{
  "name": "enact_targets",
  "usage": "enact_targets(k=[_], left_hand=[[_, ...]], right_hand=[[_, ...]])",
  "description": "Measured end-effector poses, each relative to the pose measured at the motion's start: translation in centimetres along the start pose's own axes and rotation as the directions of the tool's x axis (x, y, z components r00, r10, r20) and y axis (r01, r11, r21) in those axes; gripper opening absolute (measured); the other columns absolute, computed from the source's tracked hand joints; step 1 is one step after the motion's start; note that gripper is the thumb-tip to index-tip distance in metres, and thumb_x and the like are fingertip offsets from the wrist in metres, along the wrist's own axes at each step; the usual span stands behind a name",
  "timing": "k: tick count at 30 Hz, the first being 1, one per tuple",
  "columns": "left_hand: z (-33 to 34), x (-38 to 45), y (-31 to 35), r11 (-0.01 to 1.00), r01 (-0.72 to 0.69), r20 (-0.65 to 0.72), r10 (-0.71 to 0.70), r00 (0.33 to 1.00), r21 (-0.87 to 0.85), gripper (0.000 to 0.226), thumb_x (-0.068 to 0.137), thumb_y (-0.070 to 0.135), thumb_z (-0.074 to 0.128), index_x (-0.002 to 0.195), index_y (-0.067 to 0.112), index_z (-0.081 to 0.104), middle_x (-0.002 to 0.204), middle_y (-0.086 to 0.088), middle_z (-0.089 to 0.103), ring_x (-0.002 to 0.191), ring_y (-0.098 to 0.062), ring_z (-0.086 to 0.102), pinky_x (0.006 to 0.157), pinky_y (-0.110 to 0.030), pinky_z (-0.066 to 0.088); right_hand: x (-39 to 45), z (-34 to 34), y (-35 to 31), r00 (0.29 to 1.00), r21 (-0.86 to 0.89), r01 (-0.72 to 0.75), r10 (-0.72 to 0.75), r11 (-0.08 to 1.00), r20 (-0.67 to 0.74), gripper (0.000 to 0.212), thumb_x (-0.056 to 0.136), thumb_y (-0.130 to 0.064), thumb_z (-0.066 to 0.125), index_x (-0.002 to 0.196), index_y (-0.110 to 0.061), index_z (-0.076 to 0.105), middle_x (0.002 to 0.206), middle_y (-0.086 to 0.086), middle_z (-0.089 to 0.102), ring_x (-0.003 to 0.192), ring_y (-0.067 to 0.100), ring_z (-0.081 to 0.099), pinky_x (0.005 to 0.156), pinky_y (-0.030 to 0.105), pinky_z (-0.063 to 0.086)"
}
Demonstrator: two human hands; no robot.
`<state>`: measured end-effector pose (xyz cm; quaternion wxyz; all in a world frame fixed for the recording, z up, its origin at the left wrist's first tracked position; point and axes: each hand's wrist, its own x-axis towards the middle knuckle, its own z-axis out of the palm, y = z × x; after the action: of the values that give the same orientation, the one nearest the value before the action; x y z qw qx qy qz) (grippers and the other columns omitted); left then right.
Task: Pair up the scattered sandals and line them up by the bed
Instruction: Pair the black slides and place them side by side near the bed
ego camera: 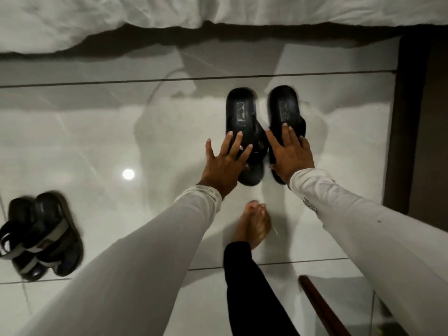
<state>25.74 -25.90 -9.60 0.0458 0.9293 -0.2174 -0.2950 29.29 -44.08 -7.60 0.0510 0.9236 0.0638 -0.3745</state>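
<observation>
Wooden piece: a dark brown length ran along the lower right of the frame, nearest the camera.
Bare foot: stood on the glossy pale floor tiles at lower centre, below the two hands, a black trouser leg behind it.
Strapped sandals: a dark pair with pale straps lay close together at the lower left, well apart from the hands.
Left hand: fingers spread apart, laid flat over the strap end of the left black slide; not closed round it.
Right hand: fingers likewise spread, pressed flat on the right black slide.
Slides: side by side at centre right, near ends almost touching, far ends towards the bed.
Bed: white rumpled bedding across the top of the frame, shadow beneath.
</observation>
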Motion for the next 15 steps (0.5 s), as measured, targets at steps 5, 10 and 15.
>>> enact_targets(k=[5,10,15], left_hand=[[0.9,-9.3,-6.2,0.992,0.089,-0.035,-0.086,0.996,0.086,0.083,0.087,0.0,0.047,0.159,0.023,0.01,0.167,-0.017,0.004,0.154,-0.039,0.003,0.114,-0.072,0.009],[3.2,-20.6,-13.6,0.961,0.274,-0.027,-0.273,0.962,0.029,0.08,0.091,0.004,0.045,0.159,0.022,0.007,0.167,-0.017,0.004,0.154,-0.038,0.004,0.115,-0.07,0.006],[7.5,-32.6,-22.5,0.899,0.439,0.073,-0.437,0.897,-0.013,0.082,0.09,0.011,0.047,0.159,0.023,0.004,0.167,-0.017,-0.001,0.154,-0.037,0.0,0.115,-0.071,0.005]], right_hand=[[-4.2,-0.8,-7.8,0.998,-0.06,0.049,-0.05,0.997,-0.026,0.094,0.089,-0.048,0.064,0.161,-0.026,0.008,0.168,0.02,0.009,0.155,0.037,0.011,0.122,0.056,0.018],[-7.6,-0.2,-19.6,0.988,-0.097,0.155,-0.154,0.983,0.016,0.091,0.093,-0.053,0.056,0.161,-0.029,0.001,0.169,0.017,0.003,0.156,0.036,0.006,0.123,0.055,0.015],[-10.2,1.7,-34.0,0.959,-0.087,0.28,-0.275,0.956,0.067,0.091,0.093,-0.056,0.053,0.161,-0.031,-0.002,0.17,0.015,0.0,0.157,0.035,0.003,0.123,0.054,0.013]])
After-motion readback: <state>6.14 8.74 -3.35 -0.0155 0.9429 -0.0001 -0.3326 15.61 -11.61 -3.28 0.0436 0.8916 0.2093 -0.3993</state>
